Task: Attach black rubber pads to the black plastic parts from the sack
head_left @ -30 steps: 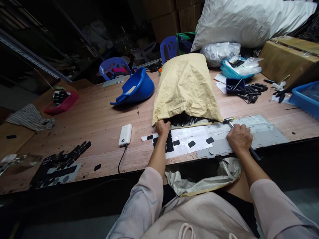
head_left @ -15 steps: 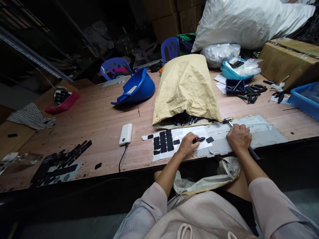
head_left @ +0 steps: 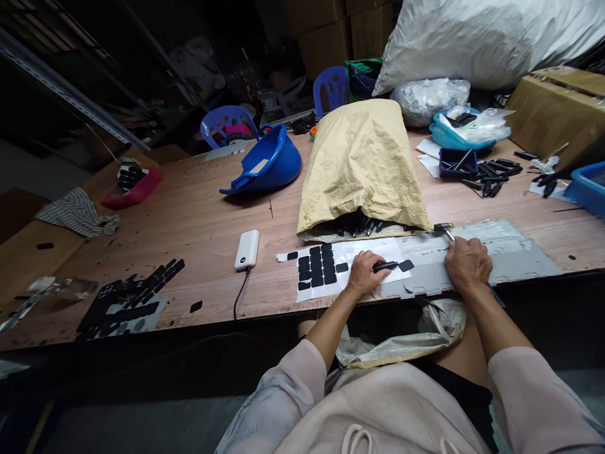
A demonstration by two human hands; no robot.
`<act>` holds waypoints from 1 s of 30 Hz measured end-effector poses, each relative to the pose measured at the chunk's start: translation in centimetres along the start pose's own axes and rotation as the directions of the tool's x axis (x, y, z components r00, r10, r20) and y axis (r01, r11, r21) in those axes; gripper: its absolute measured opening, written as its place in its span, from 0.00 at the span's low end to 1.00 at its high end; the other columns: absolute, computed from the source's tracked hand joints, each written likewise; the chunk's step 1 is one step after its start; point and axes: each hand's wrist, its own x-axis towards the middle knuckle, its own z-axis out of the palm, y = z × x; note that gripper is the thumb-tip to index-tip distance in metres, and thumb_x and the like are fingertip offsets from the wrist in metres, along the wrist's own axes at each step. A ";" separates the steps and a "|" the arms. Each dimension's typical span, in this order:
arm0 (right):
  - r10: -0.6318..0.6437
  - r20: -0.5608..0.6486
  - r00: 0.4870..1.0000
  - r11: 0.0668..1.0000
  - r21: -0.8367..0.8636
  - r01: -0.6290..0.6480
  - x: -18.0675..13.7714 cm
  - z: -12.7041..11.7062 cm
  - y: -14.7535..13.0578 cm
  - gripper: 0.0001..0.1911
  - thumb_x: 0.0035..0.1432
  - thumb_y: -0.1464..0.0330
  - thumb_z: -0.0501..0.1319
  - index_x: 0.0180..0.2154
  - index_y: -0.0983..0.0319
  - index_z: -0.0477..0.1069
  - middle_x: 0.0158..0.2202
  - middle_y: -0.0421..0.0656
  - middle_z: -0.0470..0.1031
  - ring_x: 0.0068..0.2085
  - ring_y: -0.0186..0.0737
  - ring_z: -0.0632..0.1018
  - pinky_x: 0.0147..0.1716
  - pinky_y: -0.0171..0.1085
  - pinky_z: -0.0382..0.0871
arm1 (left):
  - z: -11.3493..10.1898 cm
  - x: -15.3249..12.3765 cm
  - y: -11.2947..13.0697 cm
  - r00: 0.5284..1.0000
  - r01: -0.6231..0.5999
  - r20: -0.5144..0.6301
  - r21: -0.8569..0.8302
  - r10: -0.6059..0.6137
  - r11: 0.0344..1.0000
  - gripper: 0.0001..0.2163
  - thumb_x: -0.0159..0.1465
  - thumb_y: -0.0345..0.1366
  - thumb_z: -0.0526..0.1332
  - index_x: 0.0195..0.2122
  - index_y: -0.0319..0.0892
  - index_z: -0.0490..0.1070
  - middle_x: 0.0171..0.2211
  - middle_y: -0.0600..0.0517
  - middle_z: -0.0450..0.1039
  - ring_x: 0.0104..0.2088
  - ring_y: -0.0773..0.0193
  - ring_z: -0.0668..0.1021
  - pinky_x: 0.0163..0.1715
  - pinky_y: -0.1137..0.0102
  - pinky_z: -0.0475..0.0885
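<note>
While the left hand (head_left: 363, 275) pinches a small black part (head_left: 385, 266) over the white sheet (head_left: 363, 251) near the desk's (head_left: 198, 214) front edge, the right hand (head_left: 467, 265) is closed around a small hammer (head_left: 445, 229) resting on the grey plate (head_left: 515, 252), just before the yellow sack (head_left: 362, 164).

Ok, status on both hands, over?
Left hand pinching black part over white sheet. Right hand gripping hammer on grey plate. Tan sack close behind, not blocking.

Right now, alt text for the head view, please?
Left hand holds a small black part over a white sheet of black pads; right hand grips a metal-headed tool on a grey panel. A tan sack lies behind them on the wooden table.
</note>
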 end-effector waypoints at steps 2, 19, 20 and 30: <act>0.012 -0.034 0.999 0.996 0.087 -0.009 -0.4 -0.3 0.2 0.21 0.73 0.62 0.50 0.52 0.64 0.79 0.46 0.56 0.75 0.44 0.50 0.72 0.38 0.43 0.61 | 0.0 0.0 0.0 1.000 0.000 0.004 -0.004 0.000 1.000 0.09 0.59 0.32 0.76 0.40 0.46 0.83 0.39 0.50 0.80 0.45 0.54 0.78 0.50 0.59 0.74; -0.414 -0.108 0.904 0.787 0.456 0.415 -11.1 -1.1 -4.5 0.21 0.77 0.59 0.50 0.56 0.58 0.78 0.40 0.47 0.78 0.40 0.44 0.79 0.39 0.38 0.71 | 0.0 0.2 0.3 1.000 0.014 -0.011 -0.073 -0.015 0.997 0.09 0.54 0.27 0.75 0.36 0.44 0.84 0.35 0.50 0.78 0.42 0.56 0.78 0.51 0.58 0.75; -0.424 -0.128 0.896 0.787 0.437 0.435 -11.2 -1.2 -4.6 0.21 0.77 0.60 0.50 0.57 0.59 0.78 0.41 0.47 0.78 0.40 0.43 0.79 0.38 0.37 0.71 | 0.0 0.2 0.3 1.000 0.013 -0.010 -0.078 -0.014 0.997 0.09 0.54 0.27 0.75 0.35 0.44 0.84 0.35 0.51 0.78 0.42 0.56 0.78 0.51 0.58 0.75; -0.439 -0.132 0.889 0.833 0.309 0.458 -11.6 -1.0 -4.5 0.21 0.77 0.62 0.50 0.57 0.59 0.79 0.40 0.46 0.79 0.36 0.40 0.79 0.31 0.36 0.67 | 0.2 0.4 0.1 1.000 0.009 -0.014 -0.087 -0.010 0.996 0.08 0.54 0.26 0.75 0.34 0.45 0.84 0.34 0.51 0.78 0.40 0.57 0.78 0.49 0.60 0.75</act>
